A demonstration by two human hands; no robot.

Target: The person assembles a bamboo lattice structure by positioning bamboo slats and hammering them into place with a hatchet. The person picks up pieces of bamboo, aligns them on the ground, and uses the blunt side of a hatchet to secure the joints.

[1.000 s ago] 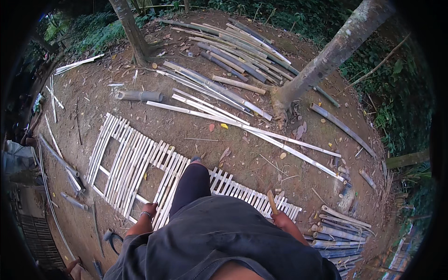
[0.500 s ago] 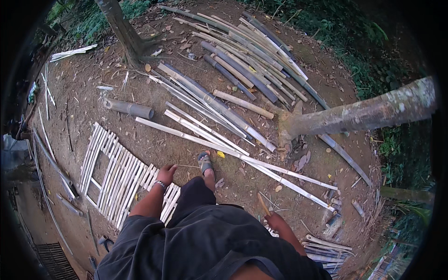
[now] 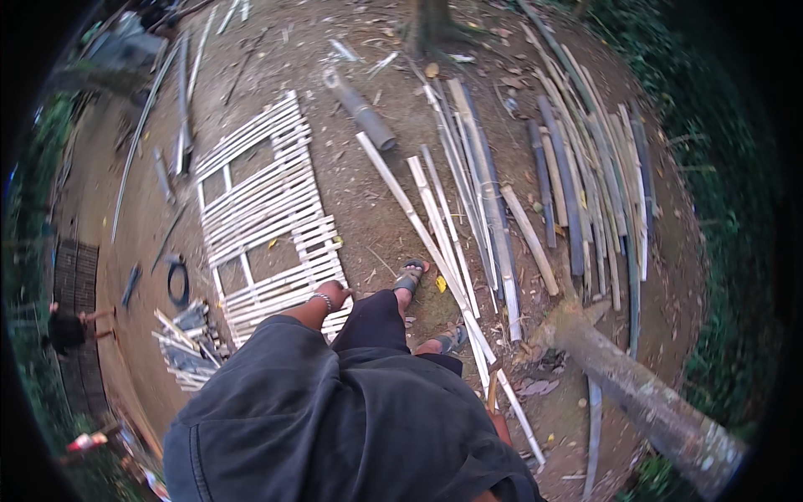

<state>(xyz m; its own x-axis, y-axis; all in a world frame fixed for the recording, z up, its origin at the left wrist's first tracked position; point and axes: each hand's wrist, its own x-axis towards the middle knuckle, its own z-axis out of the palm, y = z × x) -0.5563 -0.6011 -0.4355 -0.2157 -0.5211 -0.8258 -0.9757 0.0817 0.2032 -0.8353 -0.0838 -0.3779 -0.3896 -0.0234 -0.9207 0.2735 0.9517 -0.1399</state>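
- Across the bare brown ground (image 3: 351,201), beyond my right hand (image 3: 499,425), a thick tree trunk (image 3: 644,402) slants toward the lower right.
- Near its base, a spread of long bamboo poles (image 3: 572,209), grey, green and tan, reaches up the right side.
- Ahead of me and to my left lies the bamboo slat panel (image 3: 263,209), flat on the soil, pale slats side by side with two rectangular gaps among them.
- Right of the panel, long split bamboo strips (image 3: 416,217) lie apart from it, some crossing.
- At my left, a heap of cut bamboo pieces (image 3: 188,347) sits near a black ring (image 3: 177,280).
- Beyond the strips' far end rests a fat bamboo tube (image 3: 360,110).
- I wear sandals (image 3: 408,279) on both feet.
- My left hand is at the panel's right edge (image 3: 335,293), loosely curled; I cannot tell whether it grips a slat.
- My right hand is closed around a brown wooden handle (image 3: 492,389).
- Beside my forward foot lies a yellow leaf (image 3: 441,284).
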